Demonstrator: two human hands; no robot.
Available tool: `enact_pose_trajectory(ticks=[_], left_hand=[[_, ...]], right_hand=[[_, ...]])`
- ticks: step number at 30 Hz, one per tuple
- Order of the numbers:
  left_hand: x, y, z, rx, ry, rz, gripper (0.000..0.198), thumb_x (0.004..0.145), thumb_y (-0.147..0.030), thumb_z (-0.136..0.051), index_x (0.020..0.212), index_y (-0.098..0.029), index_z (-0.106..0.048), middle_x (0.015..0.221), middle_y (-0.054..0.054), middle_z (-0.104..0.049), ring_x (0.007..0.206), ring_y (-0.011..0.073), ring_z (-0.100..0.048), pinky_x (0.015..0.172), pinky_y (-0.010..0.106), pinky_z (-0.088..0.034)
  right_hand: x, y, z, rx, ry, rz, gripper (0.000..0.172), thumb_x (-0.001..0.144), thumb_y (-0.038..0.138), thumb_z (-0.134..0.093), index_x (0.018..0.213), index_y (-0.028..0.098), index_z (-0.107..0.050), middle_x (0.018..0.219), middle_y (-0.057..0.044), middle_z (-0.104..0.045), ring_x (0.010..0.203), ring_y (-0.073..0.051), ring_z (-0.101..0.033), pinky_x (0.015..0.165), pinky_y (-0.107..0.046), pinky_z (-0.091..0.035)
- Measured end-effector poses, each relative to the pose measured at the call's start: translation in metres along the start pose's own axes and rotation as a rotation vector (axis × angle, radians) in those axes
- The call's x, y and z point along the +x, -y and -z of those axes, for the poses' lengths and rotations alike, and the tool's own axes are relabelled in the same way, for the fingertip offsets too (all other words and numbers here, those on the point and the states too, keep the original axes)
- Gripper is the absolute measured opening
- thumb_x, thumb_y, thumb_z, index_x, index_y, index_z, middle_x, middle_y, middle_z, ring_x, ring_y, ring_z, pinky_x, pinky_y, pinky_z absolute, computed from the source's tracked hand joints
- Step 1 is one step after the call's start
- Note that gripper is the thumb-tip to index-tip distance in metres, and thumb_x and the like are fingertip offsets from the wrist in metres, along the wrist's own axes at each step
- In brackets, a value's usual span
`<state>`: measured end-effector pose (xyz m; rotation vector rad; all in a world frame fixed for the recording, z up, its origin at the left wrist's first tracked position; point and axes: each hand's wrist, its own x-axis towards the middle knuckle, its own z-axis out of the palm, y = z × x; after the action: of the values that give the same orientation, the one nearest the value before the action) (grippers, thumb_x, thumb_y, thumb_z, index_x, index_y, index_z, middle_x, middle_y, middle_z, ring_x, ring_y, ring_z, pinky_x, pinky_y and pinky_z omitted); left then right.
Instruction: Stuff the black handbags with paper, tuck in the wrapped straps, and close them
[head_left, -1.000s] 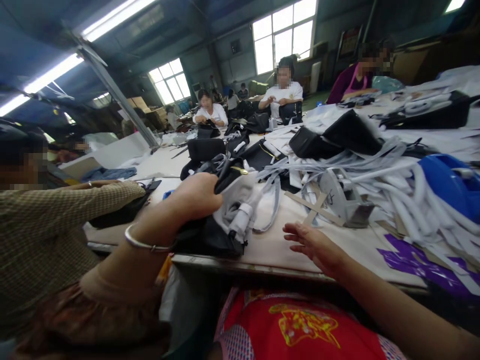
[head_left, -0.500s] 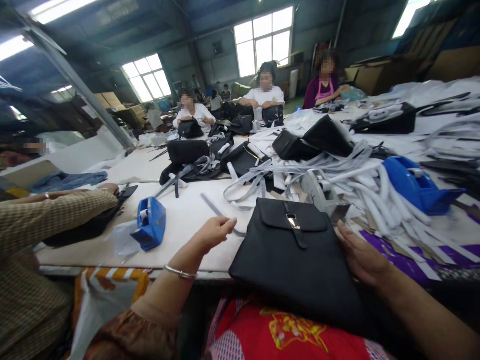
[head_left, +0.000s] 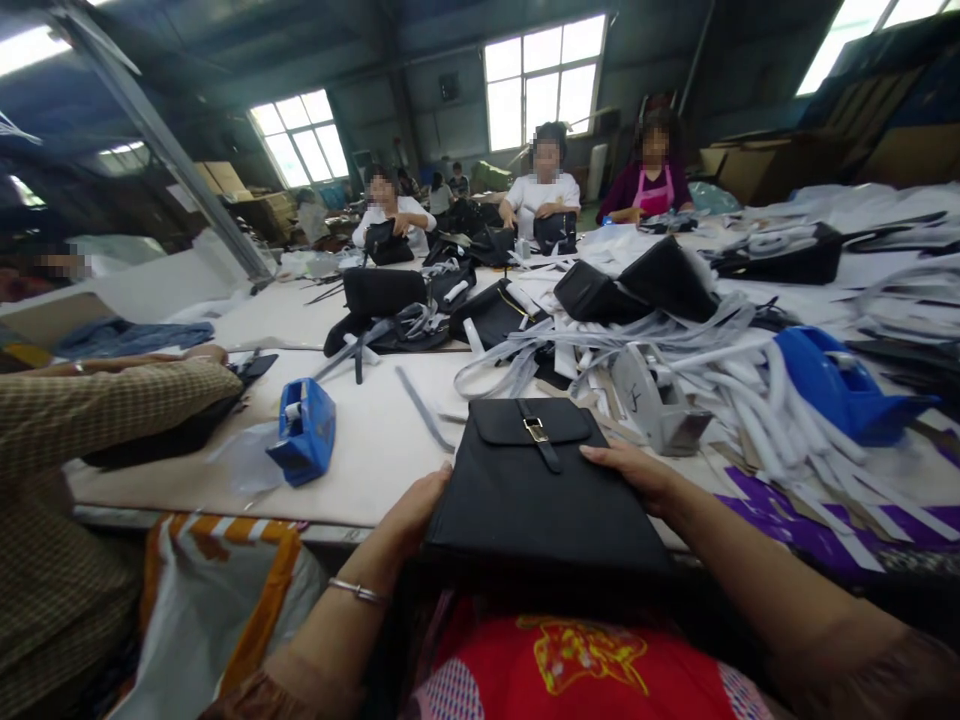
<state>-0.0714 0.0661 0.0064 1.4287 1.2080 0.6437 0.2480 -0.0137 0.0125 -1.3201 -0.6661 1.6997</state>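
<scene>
A black bag [head_left: 525, 510] with a short flap, a strap and a gold-coloured buckle lies at the table's front edge, its near part reaching over the edge towards me. My left hand [head_left: 421, 508] holds its left side, the fingers partly hidden behind it. On the opposite side my right hand [head_left: 636, 474] grips the bag, thumb on the front face and the other fingers out of sight. A grey tape dispenser [head_left: 654, 400] stands just beyond my right hand. Left of the bag, a grey strip [head_left: 422, 408] lies on the table.
Blue tape dispensers stand at left [head_left: 306, 430] and right [head_left: 844, 385]. White foam strips [head_left: 780, 430] are heaped at right, with black bags [head_left: 667, 280] behind. A co-worker's checked sleeve [head_left: 127, 400] reaches in from the left. Several people sit across the table. An orange-and-white sack [head_left: 262, 600] hangs below the edge.
The bag has shifted left and turned straighter. My left hand has come down from the air onto its left side, and my right hand has moved left with its thumb now over the front.
</scene>
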Motion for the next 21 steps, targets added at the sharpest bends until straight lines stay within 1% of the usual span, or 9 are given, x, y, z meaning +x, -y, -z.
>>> enact_pose_trajectory(ticks=[2, 4, 6, 8, 9, 11, 13, 16, 21], left_hand=[[0.0, 0.001, 0.01, 0.025, 0.079, 0.052, 0.042, 0.081, -0.054, -0.06, 0.09, -0.017, -0.075, 0.09, 0.01, -0.076, 0.091, 0.0266, -0.07, 0.083, 0.04, -0.056], [0.001, -0.004, 0.018, 0.178, -0.051, 0.01, 0.039, 0.078, -0.052, -0.062, 0.086, -0.016, -0.075, 0.085, 0.009, -0.076, 0.091, 0.0283, -0.069, 0.085, 0.04, -0.054], [0.002, -0.017, 0.024, 0.301, -0.202, -0.079, 0.04, 0.078, -0.052, -0.062, 0.088, -0.016, -0.074, 0.086, 0.009, -0.075, 0.091, 0.0282, -0.069, 0.087, 0.039, -0.053], [0.0, -0.038, 0.024, 0.335, -0.24, -0.208, 0.043, 0.08, -0.051, -0.061, 0.101, -0.015, -0.073, 0.099, 0.011, -0.074, 0.095, 0.0267, -0.068, 0.089, 0.037, -0.052], [-0.003, -0.05, 0.022, 0.353, -0.204, -0.277, 0.044, 0.082, -0.049, -0.061, 0.108, -0.015, -0.071, 0.106, 0.012, -0.072, 0.1, 0.0262, -0.067, 0.09, 0.037, -0.052], [-0.01, -0.071, 0.013, 0.433, -0.059, -0.446, 0.043, 0.083, -0.046, -0.063, 0.115, -0.018, -0.068, 0.118, 0.012, -0.067, 0.11, 0.0253, -0.062, 0.098, 0.037, -0.049], [-0.017, -0.083, 0.004, 0.522, 0.136, -0.55, 0.041, 0.081, -0.043, -0.068, 0.116, -0.021, -0.069, 0.123, 0.011, -0.064, 0.116, 0.0252, -0.059, 0.105, 0.038, -0.044], [-0.025, -0.082, -0.003, 0.596, 0.351, -0.557, 0.043, 0.078, -0.042, -0.073, 0.116, -0.022, -0.07, 0.126, 0.011, -0.062, 0.119, 0.0264, -0.056, 0.108, 0.039, -0.042], [-0.031, -0.067, 0.004, 0.588, 0.377, -0.556, 0.052, 0.08, -0.041, -0.073, 0.127, -0.022, -0.063, 0.134, 0.012, -0.057, 0.128, 0.0262, -0.051, 0.112, 0.039, -0.039]], right_hand=[[0.009, 0.001, -0.002, -0.105, 0.004, 0.009, 0.043, 0.078, 0.047, -0.069, 0.111, 0.019, -0.065, 0.1, -0.013, -0.076, 0.082, -0.028, -0.074, 0.078, -0.044, -0.059], [0.014, 0.004, 0.001, -0.315, -0.102, 0.103, 0.057, 0.075, 0.053, -0.071, 0.12, 0.019, -0.062, 0.107, -0.014, -0.073, 0.092, -0.032, -0.072, 0.084, -0.049, -0.056], [0.018, 0.011, 0.006, -0.634, -0.299, 0.287, 0.077, 0.069, 0.054, -0.076, 0.133, 0.018, -0.054, 0.124, -0.017, -0.066, 0.11, -0.036, -0.064, 0.097, -0.053, -0.049], [0.021, 0.021, 0.009, -0.99, -0.412, 0.508, 0.09, 0.065, 0.052, -0.078, 0.141, 0.017, -0.047, 0.141, -0.019, -0.052, 0.128, -0.039, -0.051, 0.107, -0.055, -0.038], [0.023, 0.027, 0.009, -1.156, -0.405, 0.605, 0.088, 0.066, 0.051, -0.078, 0.142, 0.016, -0.047, 0.146, -0.019, -0.046, 0.133, -0.04, -0.044, 0.11, -0.055, -0.034], [0.029, 0.038, 0.005, -1.422, -0.316, 0.75, 0.072, 0.073, 0.047, -0.074, 0.136, 0.017, -0.054, 0.146, -0.019, -0.046, 0.134, -0.04, -0.041, 0.11, -0.056, -0.032], [0.036, 0.045, -0.003, -1.594, -0.165, 0.833, 0.051, 0.082, 0.04, -0.066, 0.128, 0.019, -0.061, 0.136, -0.017, -0.056, 0.126, -0.038, -0.049, 0.104, -0.055, -0.037], [0.046, 0.051, -0.014, -1.716, 0.078, 0.908, 0.032, 0.093, 0.029, -0.049, 0.117, 0.016, -0.066, 0.119, -0.017, -0.066, 0.108, -0.032, -0.059, 0.093, -0.046, -0.044], [0.055, 0.062, -0.028, -1.828, 0.117, 1.005, 0.03, 0.097, 0.021, -0.04, 0.099, 0.014, -0.069, 0.098, -0.016, -0.069, 0.088, -0.025, -0.06, 0.081, -0.037, -0.042]])
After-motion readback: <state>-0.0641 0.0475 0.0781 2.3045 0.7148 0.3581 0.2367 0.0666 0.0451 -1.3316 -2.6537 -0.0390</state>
